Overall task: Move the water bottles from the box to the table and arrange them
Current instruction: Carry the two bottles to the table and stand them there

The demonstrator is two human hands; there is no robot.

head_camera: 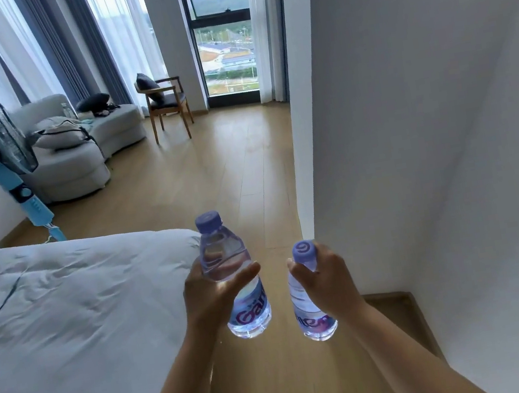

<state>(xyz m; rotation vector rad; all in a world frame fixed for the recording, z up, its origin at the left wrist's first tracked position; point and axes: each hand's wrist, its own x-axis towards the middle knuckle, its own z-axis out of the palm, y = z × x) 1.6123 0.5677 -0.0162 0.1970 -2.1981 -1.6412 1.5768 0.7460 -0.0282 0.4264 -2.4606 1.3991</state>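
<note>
From the head camera we see both hands carrying a bottle over the wooden floor (229,167), with the bed (65,312) to the left. Our left hand (210,299) has its fingers (246,271) wrapped round the middle of the left bottle (232,268), which stands nearly upright. Our right hand (326,281) grips the right bottle (306,307) at the neck, its body hanging below. Neither box nor bench is in view, so we judge both bottles are mid-carry and must be set down upright.

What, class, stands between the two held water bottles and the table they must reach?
Cannot say: no table is in view. The left hand and right hand each hold a bottle over open wooden floor.
</note>
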